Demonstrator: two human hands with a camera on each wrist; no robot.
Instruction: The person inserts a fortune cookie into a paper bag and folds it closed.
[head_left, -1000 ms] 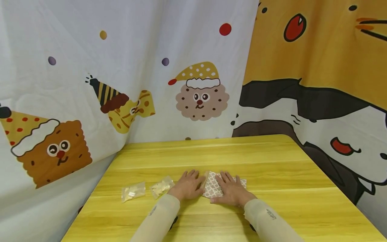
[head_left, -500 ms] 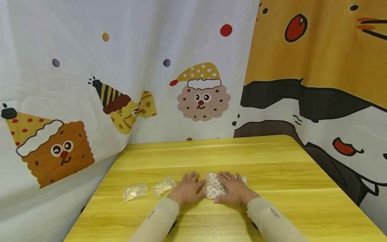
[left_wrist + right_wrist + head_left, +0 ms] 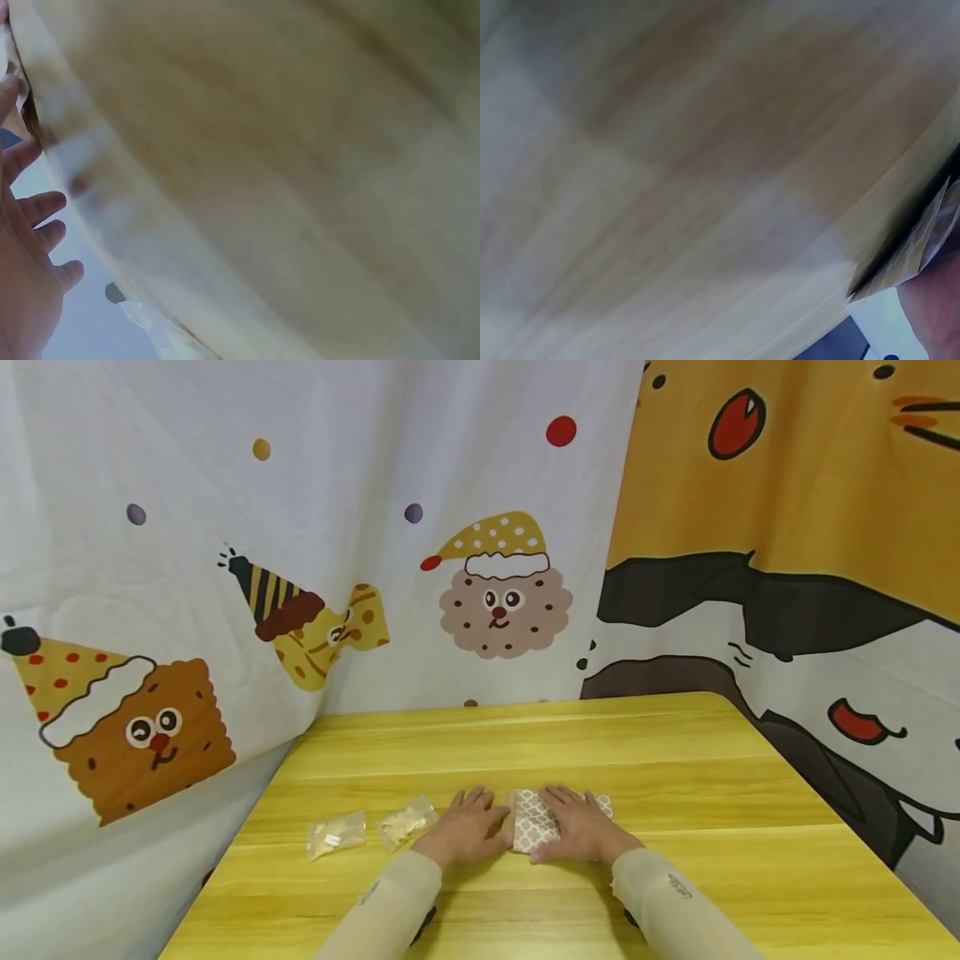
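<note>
A flat paper piece with a grey-and-white lattice print (image 3: 531, 827) lies on the table, with a plain tan strip along its left edge. My right hand (image 3: 583, 828) rests on its middle, palm down, fingers extended and thumb near the front edge. Beside the tan strip lies my left hand (image 3: 467, 828), fingers spread and its thumb side right at that edge. In the left wrist view, the fingers of the left hand (image 3: 30, 247) show apart at the left border. The right wrist view catches thin folded layers of the paper piece (image 3: 911, 259) next to part of the right hand (image 3: 934, 311).
Two small clear packets with pale contents, one farther left (image 3: 336, 835) and one nearer my left hand (image 3: 407, 823), lie on the yellow wood-grain table (image 3: 525, 743). A cartoon-printed curtain (image 3: 360, 460) hangs behind the table's far edge.
The patterned piece has turned slightly, so its left edge runs straighter toward me. My right hand has shifted a little right, and both hands stay by the piece.
</note>
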